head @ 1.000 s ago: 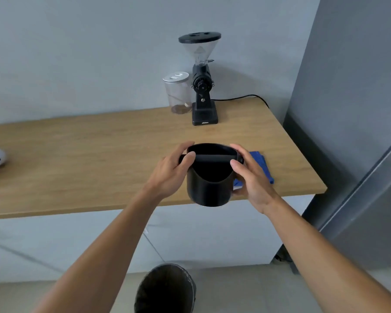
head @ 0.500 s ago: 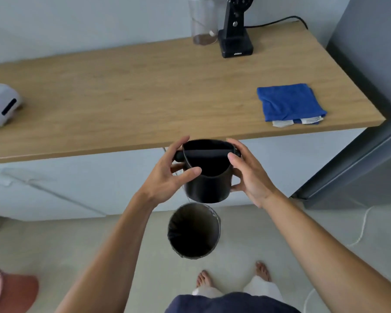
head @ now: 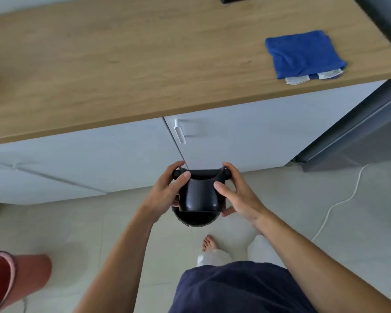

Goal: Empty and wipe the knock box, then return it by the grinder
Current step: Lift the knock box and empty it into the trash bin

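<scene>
Between the left hand (head: 167, 195) and right hand (head: 237, 195), black knock box (head: 199, 195), clasped on both sides by curled fingers, held in the air. Directly beneath, dark bin (head: 195, 219). Up beyond the right hand, blue cloth (head: 303, 53) on wooden counter (head: 122, 64).

One knock box (head: 199, 195); two hands, left hand (head: 165, 195) and right hand (head: 239, 197); one blue cloth (head: 303, 53) near the counter's (head: 122, 64) right front corner; one bin (head: 195, 219); one cabinet handle (head: 179, 131); one white cable (head: 339, 204).
</scene>
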